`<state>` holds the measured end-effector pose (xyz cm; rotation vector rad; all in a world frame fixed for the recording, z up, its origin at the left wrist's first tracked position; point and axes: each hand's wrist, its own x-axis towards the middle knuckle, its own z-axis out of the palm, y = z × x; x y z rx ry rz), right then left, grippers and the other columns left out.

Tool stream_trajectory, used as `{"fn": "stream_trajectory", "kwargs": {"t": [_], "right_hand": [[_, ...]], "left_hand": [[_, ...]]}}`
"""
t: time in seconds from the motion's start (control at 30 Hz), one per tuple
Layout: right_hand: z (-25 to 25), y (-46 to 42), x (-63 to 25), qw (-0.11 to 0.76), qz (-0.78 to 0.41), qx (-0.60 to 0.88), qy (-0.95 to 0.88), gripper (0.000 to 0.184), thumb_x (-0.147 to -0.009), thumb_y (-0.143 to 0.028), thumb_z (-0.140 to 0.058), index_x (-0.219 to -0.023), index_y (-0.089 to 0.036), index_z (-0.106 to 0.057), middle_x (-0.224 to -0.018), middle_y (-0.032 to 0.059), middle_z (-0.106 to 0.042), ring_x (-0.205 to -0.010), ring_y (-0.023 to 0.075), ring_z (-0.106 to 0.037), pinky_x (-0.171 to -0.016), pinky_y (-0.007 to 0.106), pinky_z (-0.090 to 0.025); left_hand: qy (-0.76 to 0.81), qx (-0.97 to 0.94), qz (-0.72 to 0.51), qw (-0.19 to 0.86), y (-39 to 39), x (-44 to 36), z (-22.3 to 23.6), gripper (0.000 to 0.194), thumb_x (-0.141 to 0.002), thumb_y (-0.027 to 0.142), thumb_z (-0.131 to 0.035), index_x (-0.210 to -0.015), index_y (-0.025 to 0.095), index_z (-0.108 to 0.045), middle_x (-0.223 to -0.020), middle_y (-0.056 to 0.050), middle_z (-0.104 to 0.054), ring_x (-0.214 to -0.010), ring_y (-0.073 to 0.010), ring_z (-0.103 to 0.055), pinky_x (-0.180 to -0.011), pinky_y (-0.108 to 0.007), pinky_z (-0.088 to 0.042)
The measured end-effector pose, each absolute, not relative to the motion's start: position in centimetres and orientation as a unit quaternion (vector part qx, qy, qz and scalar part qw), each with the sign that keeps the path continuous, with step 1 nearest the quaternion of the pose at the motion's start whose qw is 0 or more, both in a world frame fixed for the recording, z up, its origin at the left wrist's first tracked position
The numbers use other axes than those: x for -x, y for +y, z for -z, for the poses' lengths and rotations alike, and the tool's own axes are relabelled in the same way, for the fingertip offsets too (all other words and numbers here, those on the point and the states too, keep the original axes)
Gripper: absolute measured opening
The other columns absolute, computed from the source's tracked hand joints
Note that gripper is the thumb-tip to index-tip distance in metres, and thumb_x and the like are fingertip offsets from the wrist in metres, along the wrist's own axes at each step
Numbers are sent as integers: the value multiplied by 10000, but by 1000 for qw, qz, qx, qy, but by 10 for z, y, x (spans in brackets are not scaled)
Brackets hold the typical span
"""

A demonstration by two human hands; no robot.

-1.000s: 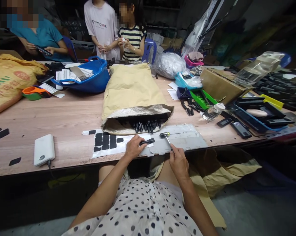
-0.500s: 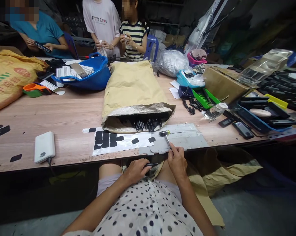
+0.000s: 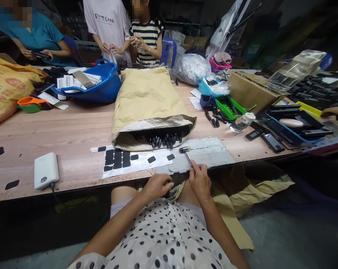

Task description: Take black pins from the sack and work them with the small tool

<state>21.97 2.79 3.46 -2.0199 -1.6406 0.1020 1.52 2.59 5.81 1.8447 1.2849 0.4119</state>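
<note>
My right hand is closed round the handle of a small hammer. Its dark head with a yellowish end rests at the grey board on the table's front edge. Just below that edge, over my lap, my left hand has loosely bent fingers with nothing visible in them. Beneath it, between my legs, part of a sack opening shows. Black rod-shaped pieces fill the mouth of a tan paper sack lying in front of me. Black rounded stickers lie on a white sheet.
A white power bank with a cable lies at left. Behind stands a blue basin of small boxes. At right are a green tray, a bottle and a blue tray of black cases. Several people work across the table.
The black rod that my left hand held is out of sight, and the fingers have loosened. My right hand still holds the hammer in much the same place. The view has shifted slightly.
</note>
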Motion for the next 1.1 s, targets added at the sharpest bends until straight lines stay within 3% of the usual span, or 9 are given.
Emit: {"fn": "stream_trajectory", "kwargs": {"t": [0.13, 0.23, 0.37, 0.57, 0.73, 0.93, 1.1], "right_hand": [[-34, 28, -218, 259, -35, 752, -605, 394, -906, -136, -553, -1223, -290, -730, -993, 32, -523, -631, 92, -469, -538, 227, -329], [-34, 28, -217, 262, -33, 750, -607, 396, -909, -136, -546, -1231, -284, -724, -985, 31, -519, -657, 99, -497, -543, 219, -348], [-34, 28, -217, 257, -31, 750, -608, 393, -906, -138, -553, -1227, -284, -725, -986, 32, -518, -666, 101, -509, -539, 213, -354], [-33, 28, -216, 251, -30, 754, -606, 398, -903, -138, -554, -1227, -292, -726, -991, 31, -514, -674, 100, -509, -538, 208, -362], [-31, 28, -215, 262, -29, 753, -602, 394, -896, -149, -553, -1221, -282, -730, -995, 32, -525, -703, 106, -525, -551, 204, -382], [-31, 27, -216, 278, -33, 744, -607, 403, -907, -168, -510, -1234, -273, -721, -991, 44, -527, -699, 121, -520, -544, 217, -384], [-32, 28, -217, 274, -45, 745, -606, 406, -899, -174, -518, -1240, -276, -713, -1002, 47, -521, -674, 119, -501, -539, 223, -387]], "left_hand": [[611, -629, -362, 317, 79, 1, -72, 217, -879, 334, -559, -868, 204, -733, -731, -3, -723, -639, -147, -631, -638, -243, -481], [701, -529, -410, 246, 122, 14, -77, 193, -856, 305, -558, -826, 196, -715, -752, -16, -721, -699, -165, -649, -699, -260, -500], [764, -489, -366, 208, 157, 20, -82, 180, -836, 307, -585, -807, 183, -711, -784, -62, -730, -849, -225, -690, -822, -307, -514], [817, -484, -238, 206, 169, 17, -85, 196, -798, 334, -640, -849, 167, -730, -868, -142, -749, -896, -315, -707, -745, -349, -520], [805, -516, -235, 171, 160, 31, -76, 265, -818, 270, -604, -1016, 152, -735, -922, -137, -745, -954, -311, -696, -806, -356, -519], [683, -629, -342, 145, 117, 46, -58, 257, -849, 299, -594, -1037, 203, -739, -935, -63, -688, -851, -229, -649, -798, -329, -524], [563, -749, -290, 196, 90, 30, -51, 220, -847, 247, -626, -1030, 252, -748, -903, -34, -655, -913, -218, -615, -837, -322, -513]]}}
